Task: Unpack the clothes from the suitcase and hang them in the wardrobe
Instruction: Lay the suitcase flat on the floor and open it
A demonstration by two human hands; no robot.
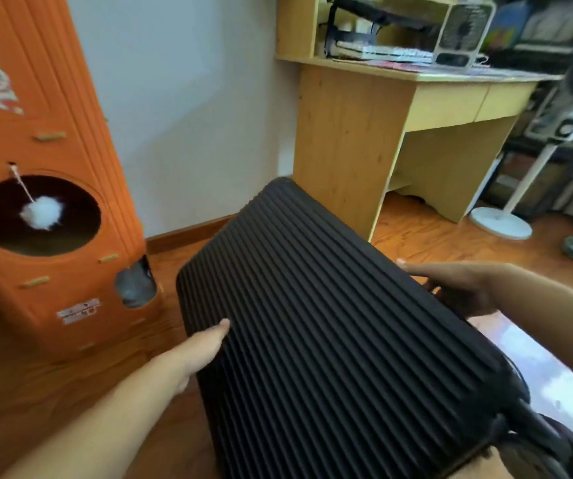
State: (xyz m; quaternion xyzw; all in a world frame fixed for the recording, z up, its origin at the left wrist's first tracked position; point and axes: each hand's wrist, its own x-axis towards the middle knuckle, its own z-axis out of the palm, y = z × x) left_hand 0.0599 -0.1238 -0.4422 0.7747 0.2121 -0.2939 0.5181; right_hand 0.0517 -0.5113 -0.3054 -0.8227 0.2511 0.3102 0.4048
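A black ribbed hard-shell suitcase (316,326) fills the middle of the head view, closed, tilted with its far end raised over the wooden floor. My left hand (205,344) grips its left edge, thumb on the ribbed face. My right hand (457,285) holds its right side, fingers curled around the edge near the handle. The suitcase wheels (554,447) show at the lower right. No clothes and no wardrobe are in view.
An orange cardboard cat house (43,188) with a round hole and a white pompom stands at the left. A yellow wooden desk (364,140) with books is behind the suitcase. A white standing fan (506,216) is at the right.
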